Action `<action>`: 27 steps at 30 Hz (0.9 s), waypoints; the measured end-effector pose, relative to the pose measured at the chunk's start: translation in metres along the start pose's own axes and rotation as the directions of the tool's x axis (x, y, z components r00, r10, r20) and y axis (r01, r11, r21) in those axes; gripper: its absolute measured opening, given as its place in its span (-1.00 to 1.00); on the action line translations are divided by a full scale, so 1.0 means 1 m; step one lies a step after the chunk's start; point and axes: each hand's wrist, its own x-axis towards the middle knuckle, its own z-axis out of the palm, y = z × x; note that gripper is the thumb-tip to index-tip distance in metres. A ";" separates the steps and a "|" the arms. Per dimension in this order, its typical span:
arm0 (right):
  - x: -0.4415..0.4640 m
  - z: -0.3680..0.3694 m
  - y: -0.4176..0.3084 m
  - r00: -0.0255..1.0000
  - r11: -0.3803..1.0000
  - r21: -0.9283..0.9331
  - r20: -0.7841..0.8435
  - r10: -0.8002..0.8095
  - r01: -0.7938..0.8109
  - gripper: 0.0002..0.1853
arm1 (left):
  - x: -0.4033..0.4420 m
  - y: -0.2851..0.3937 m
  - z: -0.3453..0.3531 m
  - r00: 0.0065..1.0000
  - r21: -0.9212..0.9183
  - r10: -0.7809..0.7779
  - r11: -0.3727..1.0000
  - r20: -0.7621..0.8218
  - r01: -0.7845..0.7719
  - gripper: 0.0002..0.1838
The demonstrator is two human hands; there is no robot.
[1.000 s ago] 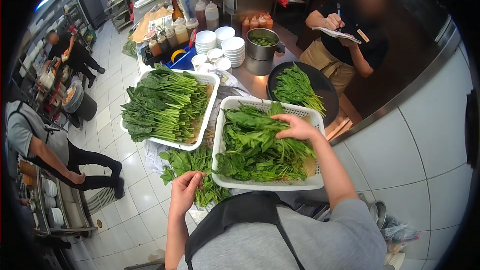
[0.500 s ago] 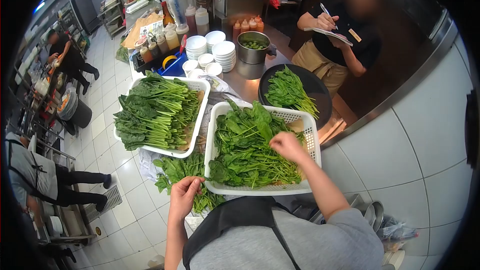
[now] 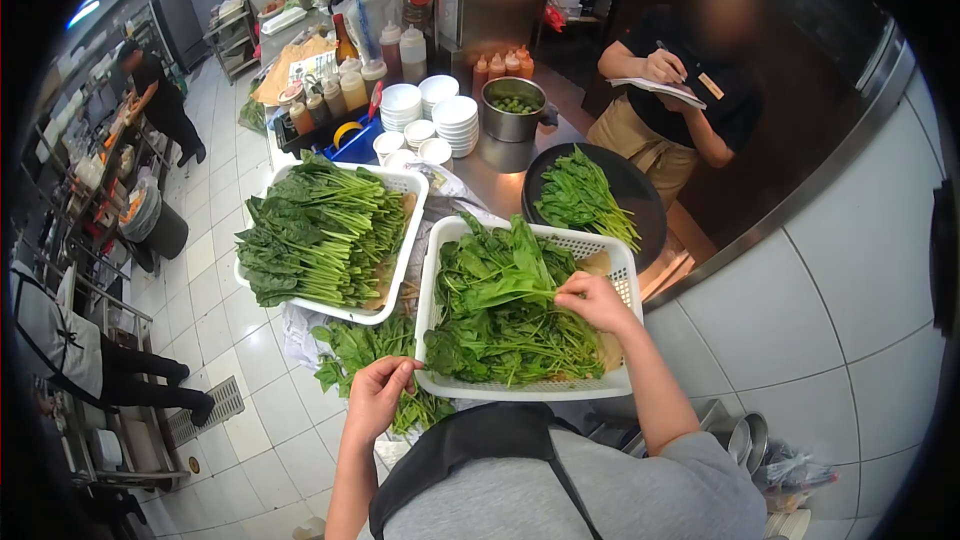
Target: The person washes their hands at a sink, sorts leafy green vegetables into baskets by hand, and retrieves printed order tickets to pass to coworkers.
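Observation:
Loose leafy greens (image 3: 500,330) fill the right white basket (image 3: 428,285). Over them, my right hand (image 3: 592,302) pinches the stem end of one leafy stalk (image 3: 515,285). My left hand (image 3: 382,390) is at the basket's lower left corner, thumb and fingertips pressed together; what they hold, if anything, is too small to tell. More greens (image 3: 365,350) lie beneath and beside it. Bundled greens (image 3: 320,230) lie in rows in the left white basket (image 3: 408,240). Another bunch (image 3: 585,195) rests on a round black tray (image 3: 640,180).
White bowls (image 3: 455,120), sauce bottles (image 3: 350,90) and a metal pot of green items (image 3: 513,105) stand behind the baskets. Across the counter a person (image 3: 680,80) writes on a pad. Two other people (image 3: 160,105) are at the left, near shelves and a bin (image 3: 160,225).
My right hand, earlier spread over the greens, has closed on a stalk's stem. My left hand stays pinched near the basket corner. The nearer person at the left has moved and turned.

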 end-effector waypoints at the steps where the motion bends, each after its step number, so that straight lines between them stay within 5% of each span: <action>1: -0.001 -0.008 -0.002 1.000 0.996 0.089 -0.022 0.021 -0.019 -0.78 | 0.003 0.002 0.002 1.000 0.001 0.007 1.000 0.021 -0.007 -0.75; 6: -0.007 -0.024 -0.011 0.996 0.787 0.611 0.030 0.084 -0.085 -0.83 | 0.021 0.020 0.033 0.976 0.053 0.085 0.994 0.200 -0.097 -0.79; 11: -0.012 -0.001 -0.024 0.997 0.642 0.764 0.018 0.076 -0.063 -0.83 | 0.054 0.027 0.076 0.855 0.133 0.227 0.937 0.466 -0.322 -0.68; 14: -0.009 0.024 -0.041 0.996 0.659 0.748 0.089 0.018 -0.079 -0.82 | 0.079 0.020 0.102 0.887 0.040 0.222 0.965 0.404 -0.260 -0.53; 18: -0.001 0.051 -0.048 0.988 0.743 0.668 0.134 -0.072 -0.036 -0.78 | 0.113 0.012 0.106 0.950 -0.286 0.030 0.956 0.310 0.063 -0.63; 23: 0.000 0.055 -0.055 0.977 0.820 0.562 0.212 -0.019 -0.106 -0.73 | 0.110 0.034 0.087 0.978 -0.226 0.126 0.970 0.167 -0.087 -0.67; 27: 0.001 0.063 -0.031 0.986 0.954 0.284 0.104 -0.128 0.094 -0.70 | 0.125 0.033 0.070 0.991 -0.332 0.131 0.936 0.020 -0.117 -0.69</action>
